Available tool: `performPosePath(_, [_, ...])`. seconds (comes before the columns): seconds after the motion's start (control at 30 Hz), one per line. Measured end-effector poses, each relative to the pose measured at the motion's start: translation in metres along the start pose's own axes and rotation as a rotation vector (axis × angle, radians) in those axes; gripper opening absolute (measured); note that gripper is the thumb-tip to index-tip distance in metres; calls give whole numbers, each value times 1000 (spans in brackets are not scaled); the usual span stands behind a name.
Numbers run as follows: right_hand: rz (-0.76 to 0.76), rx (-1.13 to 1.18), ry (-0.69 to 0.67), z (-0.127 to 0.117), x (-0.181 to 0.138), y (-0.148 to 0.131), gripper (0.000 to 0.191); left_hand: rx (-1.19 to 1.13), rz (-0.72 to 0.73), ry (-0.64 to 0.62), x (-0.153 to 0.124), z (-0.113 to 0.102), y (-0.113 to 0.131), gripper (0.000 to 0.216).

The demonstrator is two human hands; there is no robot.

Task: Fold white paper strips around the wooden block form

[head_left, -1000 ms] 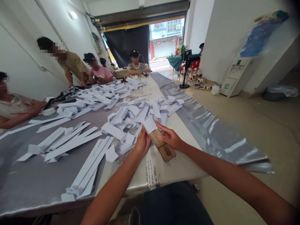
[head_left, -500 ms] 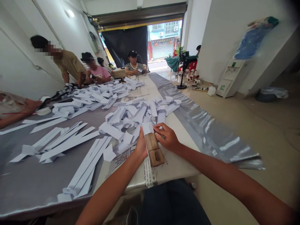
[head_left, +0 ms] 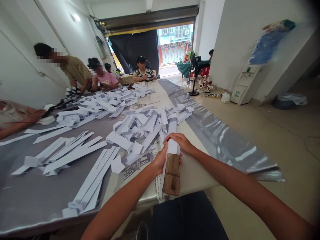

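A brown wooden block (head_left: 172, 175) stands tilted over the table's near edge, with a white paper piece (head_left: 173, 146) folded over its top end. My left hand (head_left: 162, 159) grips the block and paper from the left side. My right hand (head_left: 180, 141) curls over the top, fingers pressing the paper down. A heap of folded white paper pieces (head_left: 143, 125) lies just beyond my hands on the table (head_left: 195, 173).
Long white paper strips (head_left: 75, 155) lie on the grey sheet at the left. More paper piles (head_left: 100, 103) stretch down the table, where several other people sit or stand. Silver sheeting (head_left: 225, 143) hangs off the right side. A fan and water dispenser stand on the floor at right.
The block has swung from lying flat on the table to tilted up toward me over the edge. Both hands moved right and nearer, and the right hand now covers the paper's top.
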State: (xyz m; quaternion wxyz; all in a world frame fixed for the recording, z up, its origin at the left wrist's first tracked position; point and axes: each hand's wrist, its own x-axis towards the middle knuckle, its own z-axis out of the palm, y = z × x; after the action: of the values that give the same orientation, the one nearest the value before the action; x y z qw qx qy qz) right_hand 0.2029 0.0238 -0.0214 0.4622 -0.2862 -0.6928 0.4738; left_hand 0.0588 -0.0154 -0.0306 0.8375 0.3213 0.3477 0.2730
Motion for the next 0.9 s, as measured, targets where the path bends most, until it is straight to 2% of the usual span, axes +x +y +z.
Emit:
performPosePath(0.1, [174,107,-74,2,0,6,48,3,51,84,0,2,-2,75])
performPosePath(0.17, [233,134,-84,2,-1,8,50,10,68,122,0,4,-3,75])
performPosePath(0.37, [241,61,48,5,0,12,38,-22,104,203,1,8,-6,66])
performPosePath(0.53, [265,-127,135,10,1,10,31,-36,92,242,1,10,-7,66])
performPosePath(0.77, [297,-191,146,13,-2,-3,27,70,78,313,0,13,-9,64])
performPosePath(0.83, [292,-213,157,13,-2,-3,27,91,79,305,0,12,-10,66])
performPosePath(0.9, [309,-141,164,11,-1,-1,28,82,66,271,2,8,-10,68])
